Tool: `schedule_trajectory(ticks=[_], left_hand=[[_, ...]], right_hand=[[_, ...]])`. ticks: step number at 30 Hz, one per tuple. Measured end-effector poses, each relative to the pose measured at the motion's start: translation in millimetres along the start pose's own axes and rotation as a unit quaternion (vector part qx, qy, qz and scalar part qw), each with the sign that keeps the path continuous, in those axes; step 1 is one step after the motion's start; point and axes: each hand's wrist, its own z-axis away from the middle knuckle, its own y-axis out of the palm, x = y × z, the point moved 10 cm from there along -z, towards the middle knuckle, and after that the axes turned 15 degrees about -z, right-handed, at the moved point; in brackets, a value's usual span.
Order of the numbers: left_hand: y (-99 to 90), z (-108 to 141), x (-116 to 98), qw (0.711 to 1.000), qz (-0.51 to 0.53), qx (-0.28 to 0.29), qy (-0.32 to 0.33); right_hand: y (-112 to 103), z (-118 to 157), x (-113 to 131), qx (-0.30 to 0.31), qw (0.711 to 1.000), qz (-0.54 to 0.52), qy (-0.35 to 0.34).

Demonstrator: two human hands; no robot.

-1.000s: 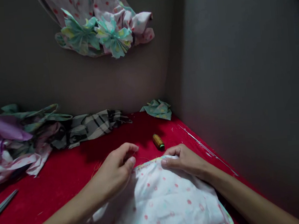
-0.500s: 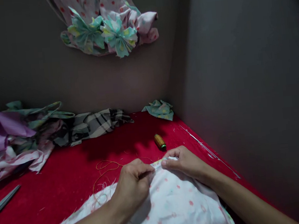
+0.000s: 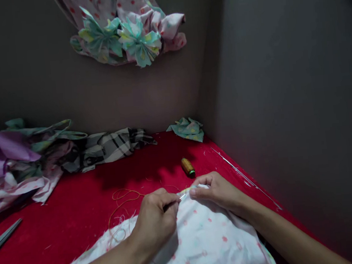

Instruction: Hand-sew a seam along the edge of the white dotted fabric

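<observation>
White cloth with small red and pale green prints [image 3: 205, 237] lies spread over the red surface at the lower middle. My left hand [image 3: 160, 212] is pinched on a thin, shiny needle [image 3: 182, 197] whose tip points right, at the cloth's upper edge. Just right of it, my right hand [image 3: 217, 192] grips that edge between thumb and fingers. Loose orange thread [image 3: 127, 190] curls on the red surface and over the cloth, left of my left hand. A spool of golden-brown thread [image 3: 187, 167] lies on its side beyond my hands.
Grey scissors [image 3: 4, 237] lie at the left on the red surface [image 3: 71, 208]. Fabric scraps [image 3: 12, 152] are heaped at the back left, with a green scrap [image 3: 186, 129] at the back corner. A thin metal rod [image 3: 245, 178] lies along the right wall. Flowered fabric [image 3: 140, 40] hangs above.
My left hand has shifted slightly left, and more of the needle shows between my hands. My right hand stays in place on the cloth edge.
</observation>
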Motion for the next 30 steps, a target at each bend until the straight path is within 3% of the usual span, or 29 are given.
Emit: schedule_trajectory(ticks=[8, 21, 30], left_hand=[[-1.6, 0.2, 0.7, 1.0, 0.002, -0.005, -0.016], [1.9, -3.8, 16.9, 0.988, 0.131, -0.008, -0.087], [-0.8, -6.9, 15.1, 0.981, 0.167, 0.008, -0.103]], right_hand=[[-0.4, -0.2, 2.4, 0.001, 1.0, 0.0, -0.012], [-0.7, 0.6, -0.3, -0.001, 0.999, -0.041, -0.001], [12.3, 1.3, -6.2, 0.034, 0.986, -0.159, 0.031]])
